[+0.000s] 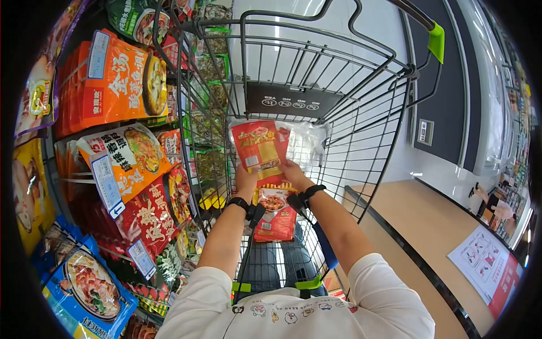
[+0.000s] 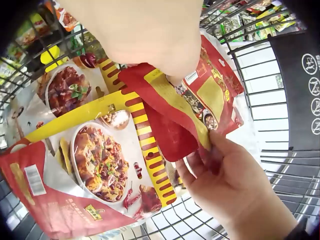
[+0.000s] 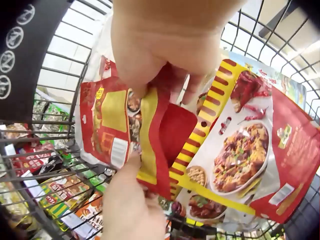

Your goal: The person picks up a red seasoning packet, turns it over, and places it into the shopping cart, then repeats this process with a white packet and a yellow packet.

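In the head view both hands hold a red seasoning packet (image 1: 253, 148) with a gold panel over the cart basket. My left hand (image 1: 245, 184) grips its near left corner, and my right hand (image 1: 295, 176) pinches the near right edge. The right wrist view shows the left thumb lying along the packet's gold-striped end (image 3: 149, 135). Up close in the left wrist view, the left hand (image 2: 145, 35) covers part of the packet. Nearer the body lie red, white and yellow food packets (image 2: 102, 165) printed with dishes of food, overlapping each other.
The wire shopping cart (image 1: 361, 141) surrounds the hands, with a dark sign panel (image 1: 291, 100) at its far end. Clear plastic wrapping (image 1: 307, 141) lies beside the packet. Shelves of hanging orange packets (image 1: 116, 82) stand close on the left; a wooden counter (image 1: 403, 206) runs on the right.
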Demonstrator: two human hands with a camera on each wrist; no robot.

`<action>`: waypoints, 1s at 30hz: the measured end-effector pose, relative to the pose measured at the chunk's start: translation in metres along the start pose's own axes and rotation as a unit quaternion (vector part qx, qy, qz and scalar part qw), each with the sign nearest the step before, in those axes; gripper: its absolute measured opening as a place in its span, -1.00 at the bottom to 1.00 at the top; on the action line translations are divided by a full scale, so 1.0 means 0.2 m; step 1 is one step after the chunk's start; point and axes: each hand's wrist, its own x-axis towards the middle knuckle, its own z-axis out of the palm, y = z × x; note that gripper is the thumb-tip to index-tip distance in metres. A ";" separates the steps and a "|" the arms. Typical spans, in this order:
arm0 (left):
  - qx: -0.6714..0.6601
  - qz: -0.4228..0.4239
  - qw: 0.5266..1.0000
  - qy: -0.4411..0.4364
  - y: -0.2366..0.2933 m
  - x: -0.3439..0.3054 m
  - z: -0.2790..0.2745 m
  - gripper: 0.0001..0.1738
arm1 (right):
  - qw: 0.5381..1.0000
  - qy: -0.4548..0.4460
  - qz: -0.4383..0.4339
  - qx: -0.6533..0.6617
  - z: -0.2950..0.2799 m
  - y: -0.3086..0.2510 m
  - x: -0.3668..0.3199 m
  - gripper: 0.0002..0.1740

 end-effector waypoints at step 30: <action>0.339 -0.062 0.833 -0.433 -0.44 -0.45 -0.11 -0.36 | 0.678 -0.135 -0.321 -0.648 -0.07 1.00 -0.67 -0.67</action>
